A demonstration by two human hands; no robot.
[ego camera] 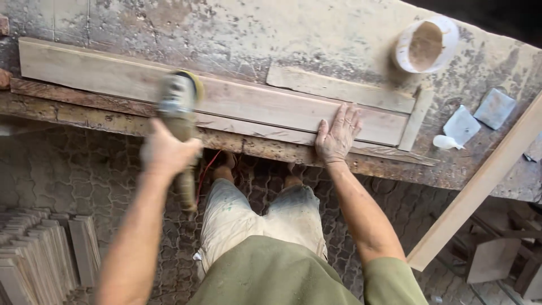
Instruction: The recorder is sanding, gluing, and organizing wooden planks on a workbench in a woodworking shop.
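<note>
Head view: left hand (pixel 164 151) gripping grinder (pixel 179 113), right hand (pixel 337 134) flat near plank (pixel 226 96) edge.

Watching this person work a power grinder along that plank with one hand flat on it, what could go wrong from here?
The right hand lies bare on the plank, in line with the grinder; a slip could reach the fingers. The left hand alone grips the tool, so a kick might twist it. A red cord hangs near the legs.

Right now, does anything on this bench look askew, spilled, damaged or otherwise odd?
Mostly ordinary workshop wear. The white tub holds sawdust, none visibly spilled. A long plank leans diagonally off the bench edge. The left hand grips a motion-blurred grinder; the right hand presses the board.
</note>
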